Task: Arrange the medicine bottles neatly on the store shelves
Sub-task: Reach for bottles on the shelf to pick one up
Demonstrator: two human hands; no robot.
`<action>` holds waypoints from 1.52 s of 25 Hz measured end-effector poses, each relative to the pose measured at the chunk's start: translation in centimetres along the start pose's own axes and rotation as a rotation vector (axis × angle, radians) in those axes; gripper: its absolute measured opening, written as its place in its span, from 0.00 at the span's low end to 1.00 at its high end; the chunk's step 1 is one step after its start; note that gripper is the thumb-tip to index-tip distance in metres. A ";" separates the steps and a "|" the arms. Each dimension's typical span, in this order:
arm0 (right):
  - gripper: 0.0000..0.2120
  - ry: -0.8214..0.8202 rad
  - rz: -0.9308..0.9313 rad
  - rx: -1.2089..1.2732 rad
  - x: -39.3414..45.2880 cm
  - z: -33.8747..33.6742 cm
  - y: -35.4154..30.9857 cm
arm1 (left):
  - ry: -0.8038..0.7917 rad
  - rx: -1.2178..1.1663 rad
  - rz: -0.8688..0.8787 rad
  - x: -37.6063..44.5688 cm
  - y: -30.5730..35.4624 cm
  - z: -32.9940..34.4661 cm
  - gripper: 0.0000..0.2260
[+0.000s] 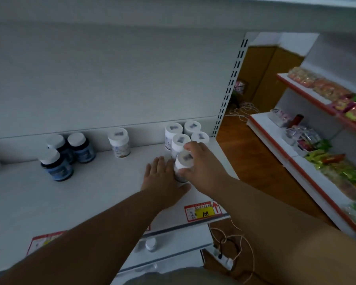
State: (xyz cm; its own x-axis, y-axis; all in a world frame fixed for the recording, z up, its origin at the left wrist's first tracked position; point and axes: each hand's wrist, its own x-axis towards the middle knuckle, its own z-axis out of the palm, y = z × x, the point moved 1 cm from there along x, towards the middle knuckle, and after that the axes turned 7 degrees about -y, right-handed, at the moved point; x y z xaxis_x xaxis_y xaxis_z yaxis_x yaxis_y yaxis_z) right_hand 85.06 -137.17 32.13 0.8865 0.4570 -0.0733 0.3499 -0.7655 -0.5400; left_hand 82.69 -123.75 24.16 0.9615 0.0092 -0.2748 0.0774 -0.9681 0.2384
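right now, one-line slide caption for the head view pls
Right hand grips a white bottle beside the white cluster, left hand flat on the shelf.

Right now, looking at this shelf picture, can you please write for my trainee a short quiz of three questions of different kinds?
1. True or false: the right hand grips a white bottle.
2. How many dark blue bottles stand on the shelf? A) two B) three C) five
3. Fill in: the left hand lies ____ on the shelf beside the gripped bottle.

Key: 1 true; 2 B; 3 flat.
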 end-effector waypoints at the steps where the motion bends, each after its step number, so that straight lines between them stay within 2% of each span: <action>1: 0.27 -0.005 -0.031 -0.039 0.2 0.2 0.1 | 0.005 0.002 -0.010 0.0 0.1 0.4 0.44; 4: 0.22 0.006 -0.119 -0.125 0.9 0.3 0.4 | 0.062 0.005 -0.055 -0.1 0.3 1.0 0.43; 9: 0.22 0.007 -0.150 -0.205 1.4 0.4 1.0 | 0.084 -0.032 -0.055 -0.1 0.3 0.8 0.43; 14: 0.24 0.201 -0.114 -0.233 -0.8 1.3 0.4 | 0.085 -0.103 0.027 -2.3 -0.1 -0.9 0.39; 20: 0.20 0.274 -0.297 -0.221 -4.6 2.1 -2.7 | 0.254 -0.174 -0.001 -9.8 -1.3 -1.9 0.33; 24: 0.14 0.127 -0.506 -0.040 -7.1 3.6 -5.8 | 0.473 -0.179 -0.111 -18.5 -3.3 -1.5 0.20; 26: 0.14 0.053 -0.582 0.022 -8.7 5.4 -8.5 | 0.535 -0.175 -0.170 -23.7 -5.1 -0.9 0.17; 31: 0.16 -0.204 -0.768 0.039 -14.8 11.1 -19.9 | 0.689 -0.236 -0.461 -36.5 -10.3 0.5 0.20; 34: 0.12 -0.214 -0.927 0.062 -17.3 15.5 -27.1 | 0.782 -0.257 -0.561 -43.0 -15.0 1.5 0.17; 36: 0.12 -0.250 -0.972 0.050 -19.1 19.7 -32.4 | 0.795 -0.275 -0.632 -47.5 -19.7 2.3 0.16; 38: 0.15 -0.298 -0.978 0.059 -20.9 23.7 -37.5 | 0.727 -0.248 -0.707 -51.9 -24.4 3.1 0.17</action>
State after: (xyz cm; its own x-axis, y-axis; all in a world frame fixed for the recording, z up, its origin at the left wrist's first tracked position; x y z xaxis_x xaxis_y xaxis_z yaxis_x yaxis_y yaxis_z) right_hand 46.23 -107.32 34.03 0.1065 0.9695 0.2205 0.8569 0.0230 -0.5151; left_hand 30.07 -101.38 29.74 0.5965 0.7818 0.1816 0.6572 -0.6056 0.4487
